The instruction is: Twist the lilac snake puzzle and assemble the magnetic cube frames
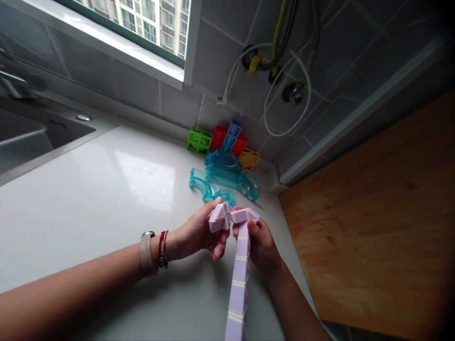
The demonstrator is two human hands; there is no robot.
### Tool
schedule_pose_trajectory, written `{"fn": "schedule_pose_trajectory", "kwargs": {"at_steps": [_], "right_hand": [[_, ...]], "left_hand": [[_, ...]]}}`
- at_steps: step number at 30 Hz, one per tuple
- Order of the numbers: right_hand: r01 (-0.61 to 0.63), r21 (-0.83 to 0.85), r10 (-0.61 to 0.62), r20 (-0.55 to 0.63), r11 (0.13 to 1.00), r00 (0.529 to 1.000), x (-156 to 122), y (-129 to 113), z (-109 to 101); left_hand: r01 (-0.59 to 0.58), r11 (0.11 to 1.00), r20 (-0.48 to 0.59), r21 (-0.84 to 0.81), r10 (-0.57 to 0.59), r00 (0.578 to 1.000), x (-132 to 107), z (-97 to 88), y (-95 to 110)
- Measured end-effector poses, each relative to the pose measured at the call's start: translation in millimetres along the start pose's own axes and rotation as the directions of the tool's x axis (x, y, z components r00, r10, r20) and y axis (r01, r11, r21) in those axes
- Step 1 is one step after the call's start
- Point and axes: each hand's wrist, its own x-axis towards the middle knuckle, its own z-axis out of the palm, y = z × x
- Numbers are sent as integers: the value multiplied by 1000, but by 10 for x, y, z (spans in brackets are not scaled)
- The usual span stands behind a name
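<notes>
Lilac twist puzzle (241, 267) cropped below; right hand (266, 247) half-hidden.

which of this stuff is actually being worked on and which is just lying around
In hand:
- purple twist puzzle, its top end gripped by the left hand and the right hand

Lying about:
- teal curved track pieces on the white countertop
- coloured cube blocks by the wall
- sink
- wooden board

Daylit window (142, 19), grey tiled wall (135, 90) around it, glossy white countertop (88, 203) below, sink (21, 137) down-left, hoses (280, 28) to its right.
</notes>
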Motion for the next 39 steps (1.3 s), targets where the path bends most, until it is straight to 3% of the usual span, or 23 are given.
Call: {"fn": "schedule_pose_trajectory", "kwargs": {"at_steps": [5,9,13,15,20,23,29,36,39], "right_hand": [[-4,37,5,-33,999,999,21,-3,-32],[3,26,-3,33,1000,999,9,-11,-35],[-69,28,65,141,997,988,2,-8,23],[-122,40,112,188,992,976,8,15,43],[-191,37,181,187,981,966,28,98,42],[-219,59,211,114,974,971,34,130,45],[-258,136,247,94,957,965,30,124,59],[-271,158,264,61,949,962,27,97,107],[-280,137,270,85,950,959,28,90,113]], "left_hand": [[-110,979,-26,173,117,993,27,-4,12],[-239,923,-60,301,268,961,48,58,-21],[-338,852,-51,401,389,920,36,68,-90],[-393,760,-38,518,479,877,21,38,-126],[-498,340,133,798,706,695,5,-45,-141],[-503,211,197,838,742,640,8,-71,-118],[-484,210,145,850,790,596,3,-58,-110],[-427,349,16,835,759,651,-58,31,-97],[-426,344,7,837,771,637,-60,27,-106]]}}
